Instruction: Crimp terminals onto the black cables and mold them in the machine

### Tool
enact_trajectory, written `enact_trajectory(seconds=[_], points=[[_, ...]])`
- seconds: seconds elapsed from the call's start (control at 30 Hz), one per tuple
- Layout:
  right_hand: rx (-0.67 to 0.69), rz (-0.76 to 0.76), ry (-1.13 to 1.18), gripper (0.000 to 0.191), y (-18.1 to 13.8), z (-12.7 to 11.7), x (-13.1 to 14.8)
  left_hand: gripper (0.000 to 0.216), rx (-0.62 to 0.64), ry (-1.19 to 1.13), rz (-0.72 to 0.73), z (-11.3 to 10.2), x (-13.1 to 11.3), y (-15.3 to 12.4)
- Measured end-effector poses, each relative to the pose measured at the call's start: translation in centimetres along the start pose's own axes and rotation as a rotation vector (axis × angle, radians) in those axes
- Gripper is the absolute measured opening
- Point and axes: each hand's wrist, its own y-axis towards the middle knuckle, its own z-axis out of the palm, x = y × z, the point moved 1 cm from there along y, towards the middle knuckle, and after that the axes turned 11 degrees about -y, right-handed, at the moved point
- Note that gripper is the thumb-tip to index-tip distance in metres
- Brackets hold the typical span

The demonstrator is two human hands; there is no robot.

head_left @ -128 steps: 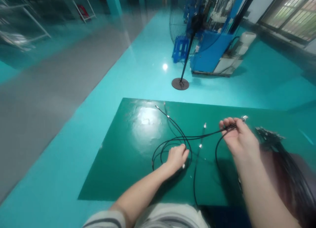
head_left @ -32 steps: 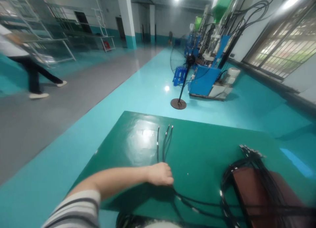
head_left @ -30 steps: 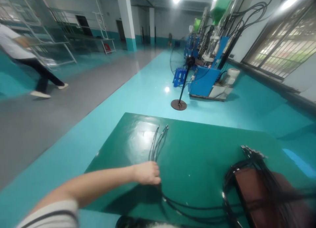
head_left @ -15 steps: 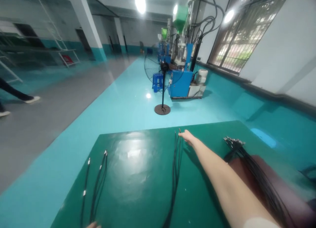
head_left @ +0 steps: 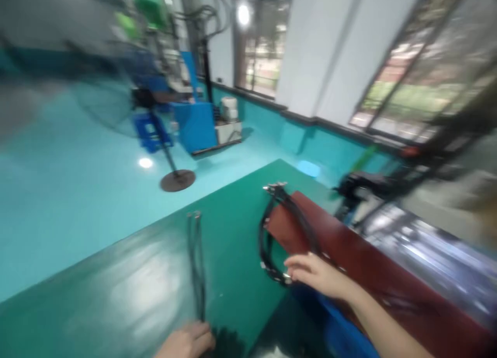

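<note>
The picture is smeared by motion. My left hand [head_left: 188, 342] rests at the near edge of the green table [head_left: 116, 280], on the near end of a straight bundle of thin black cables [head_left: 196, 265]; its fingers look curled. My right hand [head_left: 312, 272] reaches to a looped bunch of black cables [head_left: 272, 244] that hangs off a dark red board [head_left: 349, 254], fingers pinched at a cable end with a small metal connector.
A standing fan [head_left: 155, 125] and a blue machine [head_left: 194, 122] stand on the teal floor beyond the table. Barred windows [head_left: 419, 84] line the right wall. Dark equipment [head_left: 368, 190] sits behind the red board.
The view has swung hard to the right. My right hand pulled back from the far end of the straight bundle to the looped cables at the red board. My left hand came into view at the bottom.
</note>
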Motion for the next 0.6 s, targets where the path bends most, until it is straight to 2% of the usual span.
enact_trajectory(seconds=[0.1,0.2,0.27,0.33,0.43,0.5,0.6], points=[[-0.255,0.129,0.069,0.034,-9.4,-2.7,-6.4,0.011,0.046,-0.182,0.206,-0.3,-5.4,9.3],[-0.578,0.288,0.262,0.037,-18.2,-4.0,-13.2,0.016,0.226,-0.388,0.274,0.2,-13.1,17.6],[-0.754,0.373,0.357,0.038,-23.4,-4.2,-16.9,0.017,0.327,-0.479,0.279,1.6,-18.1,22.5],[-0.87,0.435,0.411,0.037,-27.5,-4.4,-19.8,0.016,0.401,-0.543,0.274,4.2,-22.1,27.1],[-1.001,0.477,0.487,0.034,-31.2,-6.2,-23.4,0.01,0.421,-0.653,0.254,9.7,-26.2,33.6],[-1.082,0.482,0.535,0.031,-31.8,-8.7,-26.0,0.011,0.345,-0.754,0.171,13.7,-27.8,37.9],[-1.203,0.476,0.599,0.026,-31.0,-13.9,-30.1,0.023,0.187,-0.848,0.019,18.9,-29.4,43.5]])
